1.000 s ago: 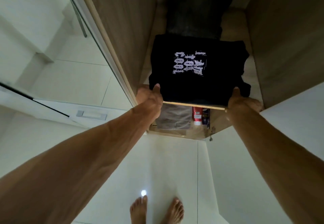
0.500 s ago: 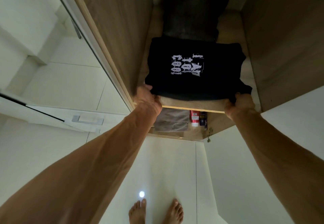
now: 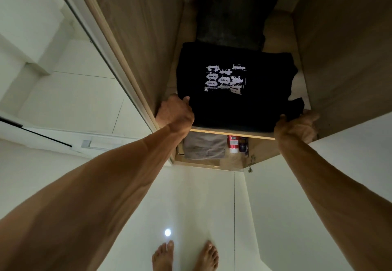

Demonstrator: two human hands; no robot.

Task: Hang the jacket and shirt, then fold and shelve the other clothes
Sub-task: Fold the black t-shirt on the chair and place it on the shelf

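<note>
A folded black T-shirt with a pale print (image 3: 235, 88) lies on a wooden wardrobe shelf (image 3: 231, 134), its front edge near the shelf's lip. My left hand (image 3: 176, 112) grips the shirt's near left corner, thumb on top. At the near right corner my right hand (image 3: 297, 125) holds the fabric with curled fingers. Behind the shirt, deeper on the same shelf, lies a dark grey folded garment (image 3: 233, 16).
Wooden wardrobe walls (image 3: 140, 37) close in on both sides. On the shelf below sit folded grey clothing (image 3: 204, 147), a red bottle (image 3: 233, 143) and a small dark item. A white sliding door (image 3: 53, 58) stands to the left. My bare feet are on the white floor (image 3: 191, 207).
The black T-shirt has slid deeper onto the shelf. Both hands followed it inward and stay at its near corners.
</note>
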